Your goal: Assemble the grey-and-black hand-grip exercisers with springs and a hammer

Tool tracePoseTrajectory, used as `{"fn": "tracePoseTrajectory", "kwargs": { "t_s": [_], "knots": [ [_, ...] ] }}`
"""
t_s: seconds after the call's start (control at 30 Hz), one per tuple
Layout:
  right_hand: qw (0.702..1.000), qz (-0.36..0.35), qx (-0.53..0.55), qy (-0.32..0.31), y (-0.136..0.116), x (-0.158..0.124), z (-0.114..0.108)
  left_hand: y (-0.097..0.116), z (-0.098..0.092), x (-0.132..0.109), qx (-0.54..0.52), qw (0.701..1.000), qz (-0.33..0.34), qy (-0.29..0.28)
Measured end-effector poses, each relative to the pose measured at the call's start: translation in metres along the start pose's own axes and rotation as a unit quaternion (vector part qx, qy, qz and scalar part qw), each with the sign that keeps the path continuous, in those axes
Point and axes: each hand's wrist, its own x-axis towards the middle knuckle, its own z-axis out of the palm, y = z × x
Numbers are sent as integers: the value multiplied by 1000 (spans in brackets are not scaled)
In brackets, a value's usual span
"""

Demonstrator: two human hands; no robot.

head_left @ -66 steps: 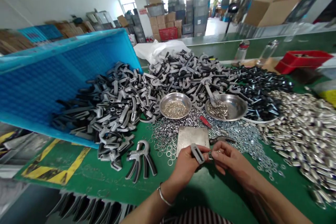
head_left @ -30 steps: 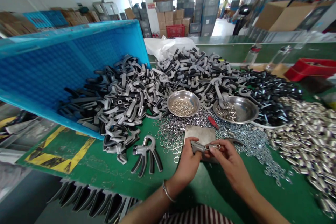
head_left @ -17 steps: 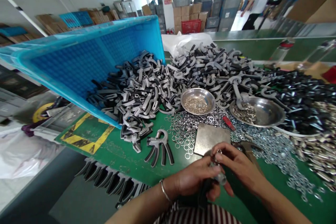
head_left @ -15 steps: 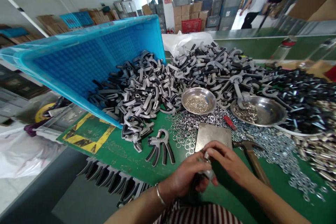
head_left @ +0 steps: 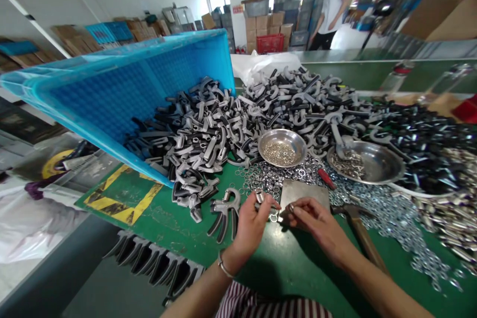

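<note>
My left hand (head_left: 250, 222) is closed around a grey hand-gripper part with a small metal spring (head_left: 259, 197) at its top. Just to its right, my right hand (head_left: 313, 219) pinches a small metal piece (head_left: 289, 207) at its fingertips over the square steel plate (head_left: 301, 192). A finished hand gripper (head_left: 225, 211) lies on the green table (head_left: 298, 268) left of my left hand. Loose metal rings (head_left: 261, 181) are scattered just beyond both hands.
A tipped blue crate (head_left: 122, 89) spills grey and black handle parts (head_left: 208, 129). Two steel bowls (head_left: 282, 147) (head_left: 367, 161) hold small fasteners. A hammer (head_left: 359, 231) lies right of my right hand, with silver tubes (head_left: 447, 208) beyond. A person (head_left: 330, 5) walks far behind.
My hands have moved up from my lap toward the steel plate and drawn slightly apart. The left now holds the part with the spring up; the person behind has walked left.
</note>
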Motion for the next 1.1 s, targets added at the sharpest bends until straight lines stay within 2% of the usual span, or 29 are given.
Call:
{"fn": "tracePoseTrajectory", "kwargs": {
  "t_s": [0.07,0.13,0.27,0.37,0.47,0.53,0.57,0.67,0.73,0.8,0.87,0.93,1.0,1.07,1.1],
  "knots": [
    [980,74,181,31,-2,-10,-5,1,21,5,-1,998,41,-40],
    [956,103,271,33,-1,-15,-5,0,36,7,19,996,59,-66],
    [941,128,313,6,2,-18,-6,-5,52,5,57,992,63,-90],
    [950,122,287,0,2,-19,-9,-6,56,1,72,993,45,-84],
    [983,70,171,4,0,-23,-16,-2,60,-1,78,995,6,-67],
    [999,0,33,30,-2,-26,-22,2,63,-3,67,996,-6,-65],
    [997,-45,-45,45,-2,-28,-25,5,64,-3,59,996,-7,-67],
    [950,-188,-243,56,0,-33,-32,11,65,-6,31,996,-4,-86],
    [910,-246,-331,42,5,-35,-30,12,65,-7,17,995,-15,-92],
    [876,-260,-404,47,11,-38,-28,9,66,-6,10,996,-33,-87],
    [855,-238,-459,42,16,-41,-32,3,68,-1,4,996,-46,-75],
    [847,-199,-493,19,17,-44,-53,-3,70,5,-8,996,-59,-71],
    [836,-154,-526,34,13,-44,-98,-8,73,13,-22,995,-73,-70],
    [797,-84,-574,167,4,-40,-161,-10,77,20,-34,994,-79,-62],
    [781,-59,-585,213,-3,-35,-195,-10,80,22,-39,994,-80,-57]
  ]
}}
